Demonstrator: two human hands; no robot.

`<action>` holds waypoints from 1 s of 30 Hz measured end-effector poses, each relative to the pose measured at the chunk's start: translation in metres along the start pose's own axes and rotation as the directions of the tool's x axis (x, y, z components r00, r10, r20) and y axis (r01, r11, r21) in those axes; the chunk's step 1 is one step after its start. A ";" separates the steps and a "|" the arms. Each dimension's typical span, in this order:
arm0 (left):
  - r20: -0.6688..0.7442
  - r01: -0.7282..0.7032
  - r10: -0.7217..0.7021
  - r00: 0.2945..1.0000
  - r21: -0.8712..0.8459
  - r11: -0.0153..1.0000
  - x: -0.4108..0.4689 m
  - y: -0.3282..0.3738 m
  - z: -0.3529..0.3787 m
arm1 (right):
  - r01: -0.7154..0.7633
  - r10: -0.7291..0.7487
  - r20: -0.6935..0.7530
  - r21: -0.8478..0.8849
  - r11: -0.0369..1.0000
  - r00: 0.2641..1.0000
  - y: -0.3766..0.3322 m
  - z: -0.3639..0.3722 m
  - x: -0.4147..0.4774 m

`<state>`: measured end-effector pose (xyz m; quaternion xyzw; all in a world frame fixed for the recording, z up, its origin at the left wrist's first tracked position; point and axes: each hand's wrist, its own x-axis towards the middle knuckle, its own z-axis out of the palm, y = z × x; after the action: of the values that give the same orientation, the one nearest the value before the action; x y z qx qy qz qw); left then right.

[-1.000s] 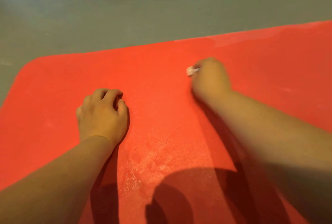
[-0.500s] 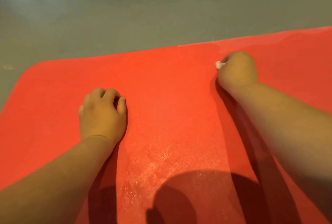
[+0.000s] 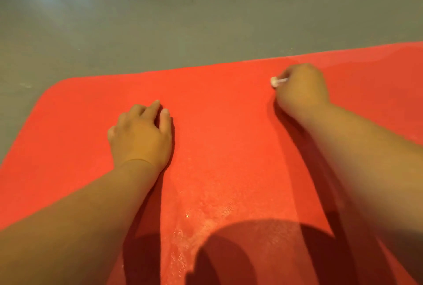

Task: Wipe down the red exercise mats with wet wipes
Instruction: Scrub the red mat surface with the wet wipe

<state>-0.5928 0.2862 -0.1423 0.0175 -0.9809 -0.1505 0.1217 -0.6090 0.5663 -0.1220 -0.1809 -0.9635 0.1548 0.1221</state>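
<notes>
Red mat (image 3: 217, 124) lies flat on grey floor (image 3: 183, 21), filling the near view. Left hand (image 3: 139, 138) rests on it left of centre, fingers loosely bent, grasping nothing; likely a brace to carry body weight and pin the mat. Right hand (image 3: 302, 88) clenches a small white wet wipe (image 3: 275, 81), pressed to the mat near its far edge. Wet sheen (image 3: 206, 216) glistens closer in, so the far strip looks like the stretch in hand.
</notes>
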 end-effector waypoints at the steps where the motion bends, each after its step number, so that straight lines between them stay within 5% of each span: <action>1: -0.002 -0.016 0.016 1.000 0.031 0.999 0.002 0.002 0.001 | -0.056 0.056 -0.007 -0.018 0.998 0.998 0.003 -0.001 0.004; 5: 0.001 -0.023 0.023 1.000 0.041 0.999 0.006 0.000 0.003 | 0.147 -0.148 0.004 0.117 0.982 0.989 -0.055 0.026 -0.026; 10: 0.068 -0.067 0.070 0.995 -0.047 0.997 0.009 -0.003 0.008 | 0.573 -0.615 0.100 0.271 0.773 0.782 -0.094 0.036 -0.061; 12: 0.080 -0.070 0.073 0.994 -0.043 0.997 0.011 -0.004 0.010 | 0.542 -0.559 0.106 0.156 0.826 0.822 -0.064 0.027 -0.033; 15: 0.066 -0.067 0.070 0.995 -0.043 0.997 0.012 -0.003 0.010 | 0.140 -0.139 0.020 -0.056 0.989 0.990 -0.003 0.000 0.009; 17: 0.056 -0.069 0.070 0.996 -0.026 0.997 0.013 -0.002 0.009 | 0.017 -0.017 -0.006 -0.098 0.995 1.000 -0.006 -0.001 0.009; 20: 0.050 -0.078 0.079 0.996 -0.007 0.997 0.012 0.000 0.007 | 0.274 -0.275 0.043 0.028 0.961 0.961 -0.063 0.028 -0.026; 23: 0.046 -0.109 0.110 0.993 -0.011 0.994 0.013 0.000 0.007 | 0.576 -0.603 0.105 0.204 0.792 0.791 -0.105 0.042 -0.063; 25: 0.060 -0.186 0.185 0.981 0.002 0.983 0.014 0.001 0.008 | 0.579 -0.605 0.109 0.199 0.791 0.789 -0.089 0.034 -0.044; 28: 0.084 -0.232 0.230 0.969 0.006 0.973 0.018 0.002 0.007 | 0.294 -0.289 0.073 -0.063 0.954 0.954 -0.026 0.011 0.005; 30: 0.080 -0.226 0.223 0.972 0.027 0.974 0.019 0.005 0.005 | 0.018 -0.015 0.019 -0.202 0.979 1.000 0.012 -0.008 0.023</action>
<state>-0.6121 0.2914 -0.1411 -0.0969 -0.9832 -0.1185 0.0998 -0.6240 0.5876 -0.1149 -0.1830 -0.9767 0.0567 0.0962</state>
